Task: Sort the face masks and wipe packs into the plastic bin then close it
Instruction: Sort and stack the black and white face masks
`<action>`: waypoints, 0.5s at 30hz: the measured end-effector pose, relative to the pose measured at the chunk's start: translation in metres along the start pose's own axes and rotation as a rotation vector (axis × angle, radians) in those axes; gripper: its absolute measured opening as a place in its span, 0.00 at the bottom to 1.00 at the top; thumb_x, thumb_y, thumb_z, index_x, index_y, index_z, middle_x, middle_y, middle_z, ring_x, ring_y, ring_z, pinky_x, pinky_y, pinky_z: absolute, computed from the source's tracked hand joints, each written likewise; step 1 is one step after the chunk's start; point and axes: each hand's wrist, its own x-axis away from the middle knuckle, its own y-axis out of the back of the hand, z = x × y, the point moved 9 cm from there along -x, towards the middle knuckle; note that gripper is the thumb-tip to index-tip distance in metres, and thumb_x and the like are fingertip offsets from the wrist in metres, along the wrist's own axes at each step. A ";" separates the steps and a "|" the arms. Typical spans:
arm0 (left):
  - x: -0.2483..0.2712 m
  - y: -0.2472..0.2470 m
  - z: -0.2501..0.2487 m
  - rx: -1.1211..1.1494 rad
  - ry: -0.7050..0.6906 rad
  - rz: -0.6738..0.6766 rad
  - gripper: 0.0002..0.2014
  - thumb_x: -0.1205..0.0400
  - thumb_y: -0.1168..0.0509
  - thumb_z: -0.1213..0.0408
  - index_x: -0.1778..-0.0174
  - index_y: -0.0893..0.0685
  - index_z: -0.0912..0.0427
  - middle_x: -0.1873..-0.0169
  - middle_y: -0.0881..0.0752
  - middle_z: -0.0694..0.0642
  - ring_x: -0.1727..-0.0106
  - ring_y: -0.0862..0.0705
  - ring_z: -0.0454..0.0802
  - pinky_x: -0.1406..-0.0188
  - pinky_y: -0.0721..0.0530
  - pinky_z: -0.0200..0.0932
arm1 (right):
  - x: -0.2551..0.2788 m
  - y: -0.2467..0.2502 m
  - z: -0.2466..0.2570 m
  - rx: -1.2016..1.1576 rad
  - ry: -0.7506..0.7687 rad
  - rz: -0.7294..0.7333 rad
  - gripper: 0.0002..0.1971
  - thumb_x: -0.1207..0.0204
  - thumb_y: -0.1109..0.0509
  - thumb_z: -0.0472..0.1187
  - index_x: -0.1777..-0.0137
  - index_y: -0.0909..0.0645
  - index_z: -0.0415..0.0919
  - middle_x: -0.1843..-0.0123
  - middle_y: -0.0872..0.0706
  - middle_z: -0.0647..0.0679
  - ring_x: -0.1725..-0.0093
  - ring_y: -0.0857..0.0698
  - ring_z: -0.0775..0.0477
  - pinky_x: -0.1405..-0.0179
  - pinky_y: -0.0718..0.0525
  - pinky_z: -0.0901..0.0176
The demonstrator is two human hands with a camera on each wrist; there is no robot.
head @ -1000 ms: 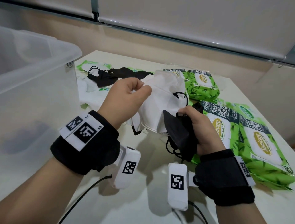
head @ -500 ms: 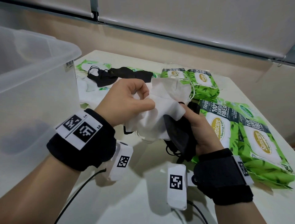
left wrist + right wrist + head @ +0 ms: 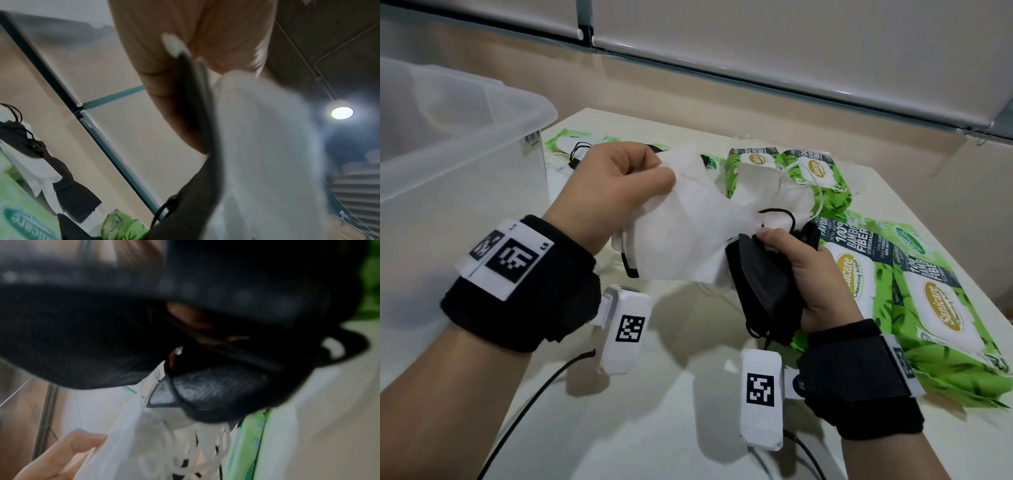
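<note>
Left hand (image 3: 616, 192) pinches white mask (image 3: 688, 236); right hand (image 3: 808, 270) grips black masks (image 3: 760, 284) beside bin (image 3: 482, 164) edge.

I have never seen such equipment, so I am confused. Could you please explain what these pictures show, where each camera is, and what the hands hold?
No robot: a person wears black wrist bands with small cameras. The wide picture comes from a camera on the head; the two blurry ones look along each wrist. The left hand grips white face masks. The right hand grips black face masks. On the table lie green wipe packs and more masks. The clear plastic bin stands at the left, open.
</note>
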 end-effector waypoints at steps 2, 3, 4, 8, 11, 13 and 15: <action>-0.002 0.003 0.003 0.013 0.029 -0.011 0.07 0.35 0.38 0.63 0.76 0.29 0.58 0.84 0.30 0.46 0.82 0.33 0.43 0.83 0.37 0.30 | 0.001 -0.001 0.001 -0.007 0.003 0.007 0.03 0.28 0.27 0.33 0.59 0.18 0.34 0.73 0.15 0.45 0.76 0.15 0.50 0.76 0.18 0.63; -0.003 0.004 0.004 0.012 0.031 -0.017 0.07 0.35 0.38 0.63 0.76 0.29 0.58 0.84 0.30 0.46 0.82 0.34 0.43 0.83 0.37 0.30 | 0.001 -0.002 0.001 -0.011 0.003 0.014 0.02 0.27 0.28 0.33 0.58 0.18 0.34 0.72 0.15 0.44 0.76 0.15 0.50 0.77 0.18 0.63; -0.003 0.004 0.005 0.011 0.029 -0.025 0.06 0.36 0.38 0.63 0.75 0.30 0.58 0.83 0.30 0.47 0.81 0.34 0.43 0.82 0.37 0.31 | 0.001 -0.003 0.001 -0.015 0.000 0.023 0.03 0.27 0.28 0.33 0.56 0.18 0.34 0.72 0.15 0.44 0.76 0.15 0.50 0.77 0.18 0.63; -0.004 0.009 0.007 -0.005 0.016 -0.088 0.06 0.36 0.38 0.64 0.68 0.29 0.52 0.76 0.30 0.52 0.77 0.35 0.47 0.78 0.36 0.37 | 0.000 -0.006 -0.003 0.007 -0.030 0.075 0.09 0.29 0.27 0.35 0.50 0.19 0.32 0.65 0.17 0.38 0.73 0.16 0.46 0.73 0.17 0.61; -0.005 0.022 0.010 -0.181 -0.019 -0.209 0.11 0.28 0.38 0.69 0.66 0.29 0.47 0.72 0.27 0.50 0.78 0.33 0.42 0.77 0.33 0.35 | -0.001 -0.007 -0.007 0.040 -0.069 0.111 0.19 0.39 0.25 0.40 0.50 0.20 0.33 0.61 0.19 0.36 0.70 0.17 0.44 0.68 0.18 0.59; -0.004 0.033 0.009 -0.365 -0.015 -0.320 0.14 0.24 0.44 0.74 0.66 0.23 0.49 0.71 0.23 0.49 0.78 0.29 0.38 0.79 0.34 0.30 | -0.002 -0.007 -0.008 0.053 -0.080 0.123 0.19 0.42 0.26 0.42 0.52 0.20 0.34 0.63 0.20 0.37 0.71 0.18 0.45 0.70 0.19 0.60; -0.003 0.041 0.010 -0.496 0.026 -0.390 0.16 0.23 0.48 0.76 0.63 0.17 0.56 0.64 0.20 0.54 0.70 0.27 0.43 0.74 0.34 0.32 | -0.002 -0.007 -0.009 0.054 -0.087 0.142 0.18 0.42 0.26 0.42 0.53 0.22 0.35 0.65 0.22 0.38 0.72 0.19 0.45 0.71 0.20 0.61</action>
